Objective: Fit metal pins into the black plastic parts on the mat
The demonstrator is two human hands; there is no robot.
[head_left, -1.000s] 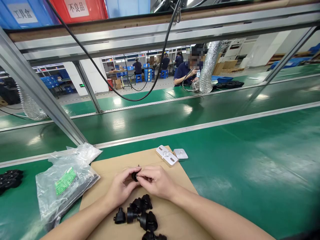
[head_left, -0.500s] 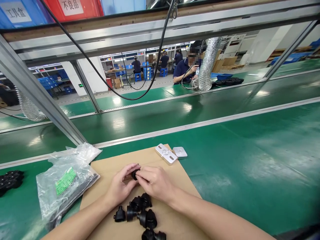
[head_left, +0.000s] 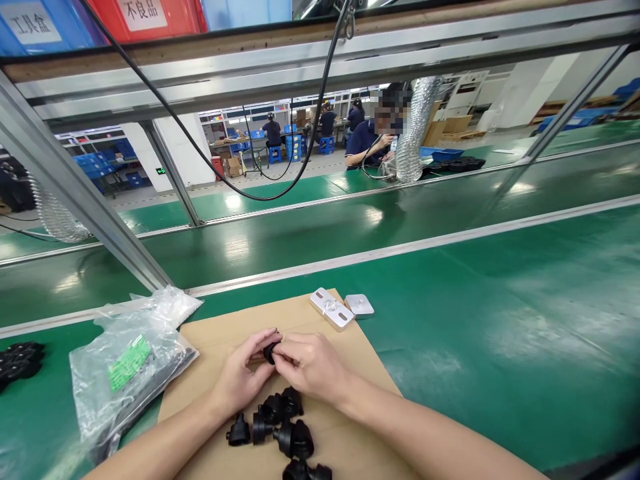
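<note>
1. Over the cardboard sheet (head_left: 213,337), at the centre of the dial used below, a small black part (head_left: 270,353) is held just above the board between two bare hands.
2. From 9 o'clock the black part is pinched by the left grip (head_left: 237,377), with thumb and forefinger curved about it.
3. From 3 o'clock it is pinched by the right grip (head_left: 313,367), whose thumb and forefinger are brought together at its edge; the exact points of contact are hidden by the fingers.
4. At 6 o'clock, near the hands, a cluster of black cup-shaped pieces (head_left: 297,438) is gathered on the cardboard, several touching; a single cup-shaped piece (head_left: 239,431) is set apart at 7 o'clock.
5. At 2 o'clock a slotted metal block (head_left: 331,310) is placed at the cardboard's far edge, with a smaller metal block (head_left: 360,305) just beside it.
6. At 9 o'clock a clear plastic bag (head_left: 95,347) is laid on the green counter (head_left: 450,327), and green circuit boards (head_left: 129,363) are seen in it; farther out, dark pieces (head_left: 20,363) are heaped.
7. At 1 o'clock, well apart, a co-worker (head_left: 359,145) is seated beside a silver duct (head_left: 413,140).
</note>
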